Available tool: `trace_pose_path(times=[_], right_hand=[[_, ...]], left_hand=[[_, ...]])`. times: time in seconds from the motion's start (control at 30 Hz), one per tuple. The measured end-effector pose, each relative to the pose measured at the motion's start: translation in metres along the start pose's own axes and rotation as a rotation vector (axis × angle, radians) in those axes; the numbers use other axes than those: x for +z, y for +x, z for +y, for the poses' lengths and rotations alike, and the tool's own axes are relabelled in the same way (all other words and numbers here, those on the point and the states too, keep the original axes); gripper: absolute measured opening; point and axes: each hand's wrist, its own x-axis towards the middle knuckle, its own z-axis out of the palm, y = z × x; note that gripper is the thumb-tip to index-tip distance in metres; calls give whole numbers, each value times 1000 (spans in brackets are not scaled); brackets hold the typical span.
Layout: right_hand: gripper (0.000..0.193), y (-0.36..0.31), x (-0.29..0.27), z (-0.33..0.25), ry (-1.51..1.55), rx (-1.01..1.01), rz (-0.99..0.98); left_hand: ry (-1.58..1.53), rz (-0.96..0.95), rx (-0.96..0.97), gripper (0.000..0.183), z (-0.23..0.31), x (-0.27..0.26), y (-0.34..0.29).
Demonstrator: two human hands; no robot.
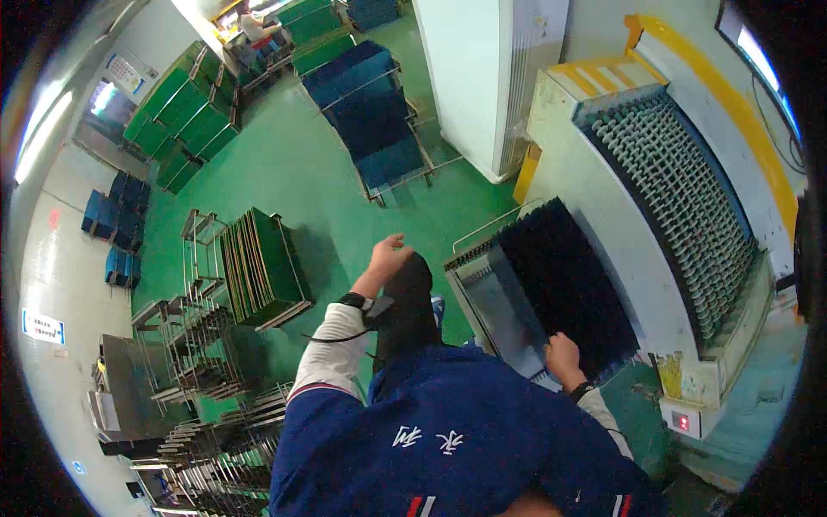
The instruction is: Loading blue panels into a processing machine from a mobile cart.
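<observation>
Left hand (389,258) up in the air by the dark trouser leg (403,303), fingers loosely bent and partly apart, nothing visible in the grip. Right hand (564,359) down at the near end of the dark panels (568,280), fingers curled at their left edge — can't tell whether it pinches a panel or only rests against one. Both wrists wear a dark band, light sleeves above. The dark panels stand packed close together in a metal rack (469,305), on the right side of that rack and just left of the machine; a grey-blue area shows to their left inside the frame. Machine (603,185) is pale with yellow trim, rows of grey rollers (676,202) along its curved-looking bed, small red display (682,421) at the near corner. Floor (332,215) is green and shiny. Tall white cabinet (465,73) beyond the rack; cart of dark blue panels (366,116) left of it. Farther left — a rack of green panels (263,265), bare metal racks (194,349) nearer, green stacks (185,116) toward the back, blue bins (116,215) along the white wall. Another person (255,28) is at the far top, too small to read.
</observation>
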Motion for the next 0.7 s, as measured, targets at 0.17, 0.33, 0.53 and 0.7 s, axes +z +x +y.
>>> trace_pose_path(times=[0.17,0.33,0.53,0.7], right_hand=[[17,-7,15,11,4,-8,103],[14,-10,14,17,62,-65,213],[13,-8,23,17,68,-78,255],[13,-5,38,26,56,-53,267]], left_hand=[[6,106,200,49,68,-50,13],[-50,157,324,44,128,-59,18],[306,227,643,31,142,-22,10],[393,171,659,29,159,2,14]])
